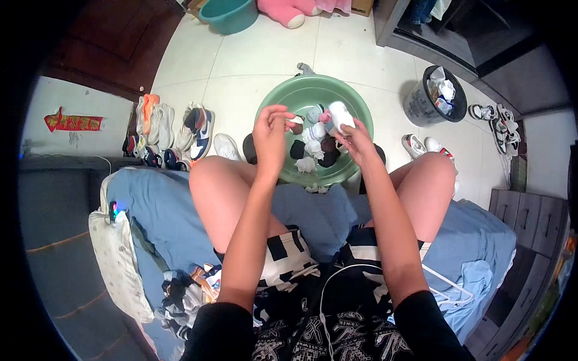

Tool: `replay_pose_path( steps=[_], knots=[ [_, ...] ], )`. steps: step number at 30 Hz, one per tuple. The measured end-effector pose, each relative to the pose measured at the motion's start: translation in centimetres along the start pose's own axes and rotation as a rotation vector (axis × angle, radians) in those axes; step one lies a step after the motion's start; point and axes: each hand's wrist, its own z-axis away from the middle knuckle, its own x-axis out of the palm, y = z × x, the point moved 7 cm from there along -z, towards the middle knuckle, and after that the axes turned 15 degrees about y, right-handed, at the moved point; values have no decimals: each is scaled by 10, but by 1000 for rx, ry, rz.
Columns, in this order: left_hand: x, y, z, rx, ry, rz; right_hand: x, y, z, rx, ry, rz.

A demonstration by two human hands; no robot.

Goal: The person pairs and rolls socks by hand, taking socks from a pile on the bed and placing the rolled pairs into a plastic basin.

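Note:
My right hand point(356, 143) grips a white rolled-up sock point(341, 115) above the right part of a green basin point(276, 96). In the basin lie several balled socks point(313, 133) in white, black, grey, pink and dark brown. My left hand point(272, 133) is raised over the basin's left side, fingers bent and apart, with nothing seen in it. Close to its fingertips is a brown and white sock ball point(296, 124). A grey sock point(305, 68) hangs at the basin's far rim. On the bed to my left lies a heap of loose socks point(183, 304).
Shoes point(158, 129) stand on the floor at left, with more shoes point(498, 127) at far right. A black bin point(419, 107) holds crumpled paper. Beyond are a teal tub point(232, 21) and a pink plush toy point(283, 9). A white hanger point(448, 289) lies on the blue bedding point(159, 207).

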Motion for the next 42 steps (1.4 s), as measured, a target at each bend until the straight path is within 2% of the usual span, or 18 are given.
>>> replay_pose_path(
  steps=[4, 6, 7, 11, 13, 16, 19, 24, 26, 28, 30, 32, 34, 36, 37, 39, 40, 42],
  knots=[
    [-2, -6, -5, -69, -9, 8, 12, 8, 3, 60, -93, 21],
    [-4, -7, -7, -114, 6, 19, 1, 15, -3, -46, -1, 290],
    [-4, -9, -8, -159, 16, 33, -8, 15, -8, -130, 121, 334],
    [-6, -11, -9, -176, 30, 27, -18, 5, -8, -120, 197, 338],
    [-7, -3, -7, -156, 22, 67, 7, -14, 13, -191, 32, 279],
    [-22, 30, 3, -139, 56, 170, 39, -38, 47, -266, -67, 252],
    [-58, 65, 20, 19, 45, 171, 70, -48, 82, -331, -194, 302],
    [-187, 85, 67, 138, 235, -24, 104, -36, 148, -435, -349, 448],
    [-264, 80, 82, 69, 358, -266, 107, -27, 163, -416, -341, 425],
    [-364, 64, 101, 45, 570, -473, 107, -20, 168, -394, -340, 475],
    [-458, 67, 130, 123, 723, -630, 109, -17, 169, -385, -366, 478],
    [-559, 54, 170, -28, 868, -939, 109, -15, 163, -378, -388, 480],
    [-654, 29, 217, -155, 862, -1184, 106, -14, 150, -393, -401, 464],
    [-719, 4, 268, -461, 795, -1262, 105, -14, 142, -388, -406, 468],
    [-749, -13, 293, -463, 801, -1262, 103, -15, 139, -391, -401, 476],
    [-779, -32, 334, -287, 623, -1836, 103, -17, 143, -388, -374, 488],
    [-761, -24, 344, -296, 625, -1839, 103, -17, 145, -382, -380, 492],
    [-717, 4, 352, -274, 918, -1372, 101, -19, 145, -371, -360, 493]
  ],
)
